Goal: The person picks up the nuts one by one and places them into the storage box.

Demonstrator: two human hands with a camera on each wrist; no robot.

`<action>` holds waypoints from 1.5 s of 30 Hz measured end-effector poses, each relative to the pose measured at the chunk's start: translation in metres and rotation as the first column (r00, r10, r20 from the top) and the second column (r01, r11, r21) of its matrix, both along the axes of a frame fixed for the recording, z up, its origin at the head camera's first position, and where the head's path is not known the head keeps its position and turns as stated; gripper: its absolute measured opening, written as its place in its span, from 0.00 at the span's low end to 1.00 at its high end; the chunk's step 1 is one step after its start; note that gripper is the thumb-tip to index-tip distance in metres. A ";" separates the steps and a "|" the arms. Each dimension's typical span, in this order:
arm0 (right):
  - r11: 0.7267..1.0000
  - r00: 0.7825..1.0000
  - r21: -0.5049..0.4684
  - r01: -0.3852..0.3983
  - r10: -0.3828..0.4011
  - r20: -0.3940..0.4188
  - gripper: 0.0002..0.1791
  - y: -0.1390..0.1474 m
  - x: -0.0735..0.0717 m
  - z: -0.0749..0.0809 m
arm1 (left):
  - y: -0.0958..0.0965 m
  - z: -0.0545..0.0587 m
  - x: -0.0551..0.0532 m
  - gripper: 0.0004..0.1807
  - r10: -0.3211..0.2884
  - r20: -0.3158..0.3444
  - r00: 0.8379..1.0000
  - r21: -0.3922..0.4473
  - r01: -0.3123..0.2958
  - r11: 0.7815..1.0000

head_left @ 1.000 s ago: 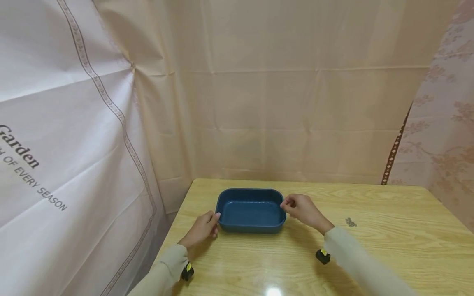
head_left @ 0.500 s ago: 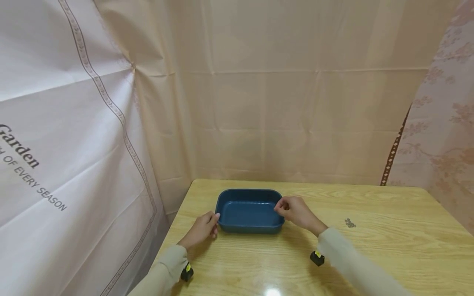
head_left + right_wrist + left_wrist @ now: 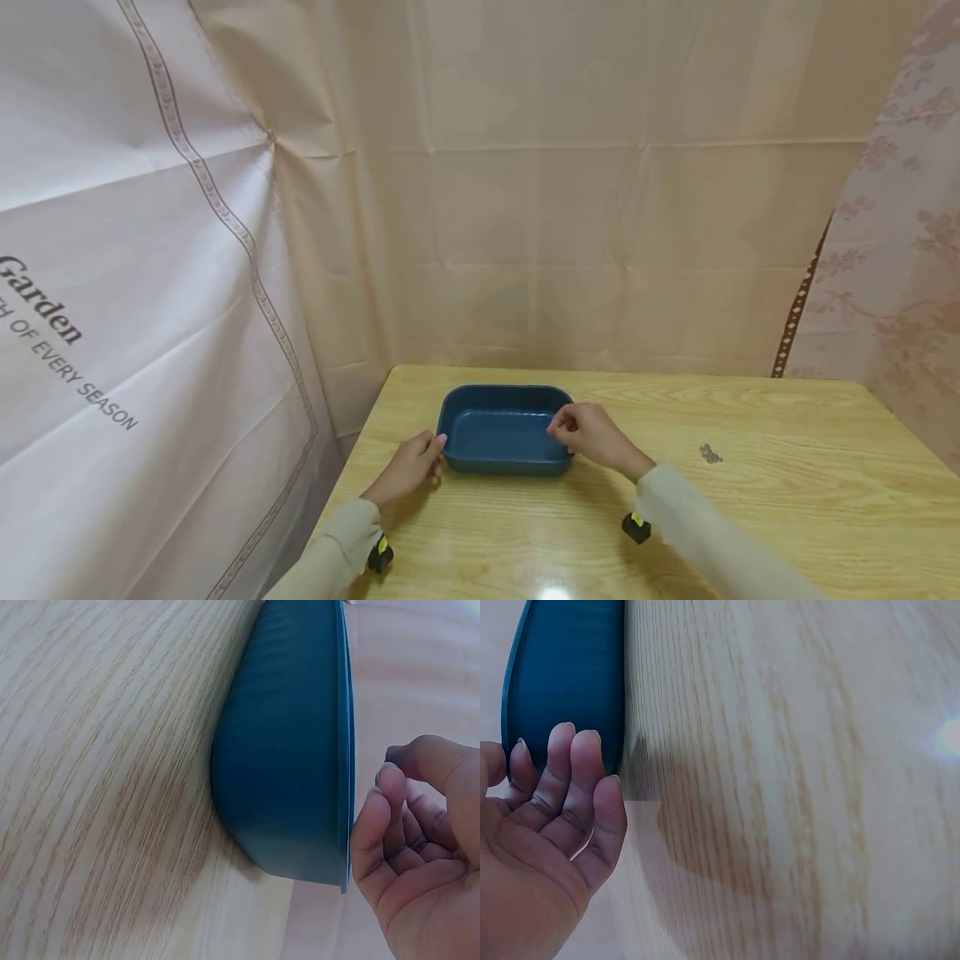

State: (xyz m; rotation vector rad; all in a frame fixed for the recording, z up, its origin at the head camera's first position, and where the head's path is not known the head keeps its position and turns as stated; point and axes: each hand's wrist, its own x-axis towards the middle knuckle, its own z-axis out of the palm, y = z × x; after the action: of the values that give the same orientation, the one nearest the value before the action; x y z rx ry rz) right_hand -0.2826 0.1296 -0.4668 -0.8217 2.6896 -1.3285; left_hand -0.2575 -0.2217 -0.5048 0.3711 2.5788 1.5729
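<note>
A dark blue rectangular basin (image 3: 506, 468) stands on the wooden table, its inside bare where it shows. At the basin's left end my left hand (image 3: 408, 467) grips the rim, thumb on top and fingers outside the wall. In the left wrist view the same hand (image 3: 555, 832) has its other fingers loosely bent along the basin's end. My right hand (image 3: 596, 435) is over the basin's right end, thumb and forefinger tips together. Between those tips, in the right wrist view, a small dark grey piece (image 3: 394, 755) shows, mostly hidden. Several small grey pieces (image 3: 710, 454) lie in a cluster right of this hand.
The wooden table (image 3: 787, 517) reaches back to a beige cloth (image 3: 525, 250) hanging behind it. A white printed cloth (image 3: 150, 292) hangs along the left side, and a flowered one (image 3: 900, 275) on the right.
My right hand has moved left and slightly toward me, from the basin's right rim to over its inside. The left hand keeps its hold on the rim.
</note>
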 end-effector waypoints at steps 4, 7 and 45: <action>1.000 1.000 0.000 -0.004 0.004 0.002 0.07 -0.002 0.000 -0.001 | -0.001 0.000 -0.001 0.25 0.000 -0.002 1.000 -0.010 0.000 1.000; 1.000 1.000 0.006 -0.005 0.005 0.002 0.07 -0.004 0.000 -0.002 | 0.000 0.001 -0.001 0.25 0.009 0.003 1.000 -0.008 -0.009 1.000; 0.979 0.989 0.149 -0.137 0.143 -0.030 0.05 0.008 0.000 -0.001 | 0.000 -0.001 -0.001 0.23 -0.003 0.022 1.000 -0.012 0.003 1.000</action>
State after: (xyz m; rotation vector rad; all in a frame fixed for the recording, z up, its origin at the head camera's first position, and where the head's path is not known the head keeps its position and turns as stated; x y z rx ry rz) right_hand -0.2829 0.1379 -0.4677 -1.0104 2.6627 -1.0826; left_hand -0.2582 -0.2217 -0.5063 0.3543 2.5691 1.5510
